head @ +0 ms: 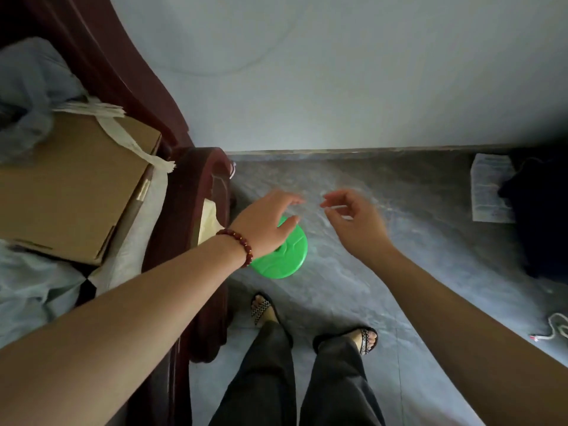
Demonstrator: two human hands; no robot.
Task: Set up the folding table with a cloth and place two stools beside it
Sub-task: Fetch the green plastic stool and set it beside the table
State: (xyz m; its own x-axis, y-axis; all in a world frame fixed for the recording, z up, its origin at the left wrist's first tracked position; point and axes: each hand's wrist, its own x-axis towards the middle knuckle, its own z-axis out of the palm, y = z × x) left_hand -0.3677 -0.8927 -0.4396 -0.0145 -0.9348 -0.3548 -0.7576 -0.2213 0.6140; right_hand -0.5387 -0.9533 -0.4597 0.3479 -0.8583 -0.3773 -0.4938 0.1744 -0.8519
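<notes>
Two empty, loose-fingered hands hover at a round green plastic stool (289,256) on the floor by a dark wooden bed frame (196,210), left hand (267,222) directly over it, right hand (353,222) alongside.

Glossy green plastic stool (284,256); polished dark wood bedframe (187,210) beside it; matt cardboard box (76,186); marbled stone floor (353,287).

The stool (289,256) stands on the floor (415,265), just right of the wooden frame (190,210). The cardboard box (76,186) lies left of that frame. The paper sheet (490,189) lies far right.
</notes>
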